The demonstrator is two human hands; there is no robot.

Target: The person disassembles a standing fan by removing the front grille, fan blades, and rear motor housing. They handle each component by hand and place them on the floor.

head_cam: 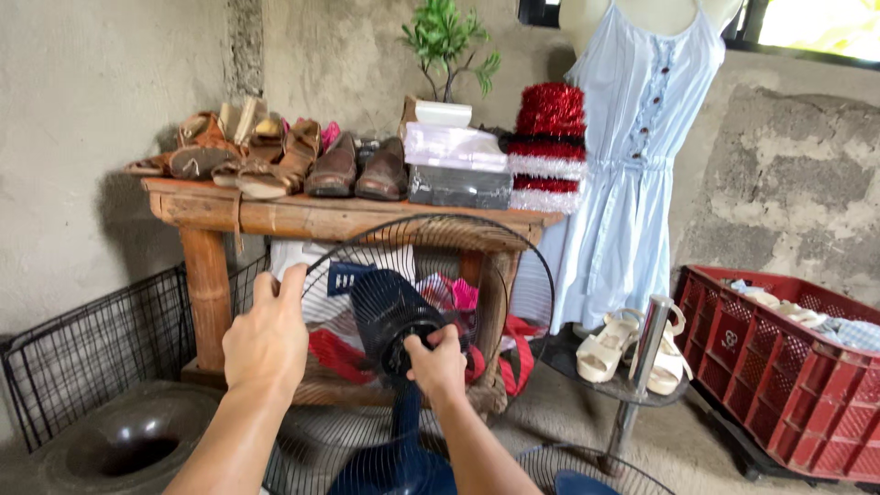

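At the centre of the view, the left hand [267, 337] gripped the fan guard [513, 246] rim at nine o'clock, the right hand [438, 364] pinched the hub [410, 332] — steadiest, I judged, turned slowly.

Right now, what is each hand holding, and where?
Left hand grips the round black wire fan guard at its left rim; right hand pinches the dark blue fan's centre hub.
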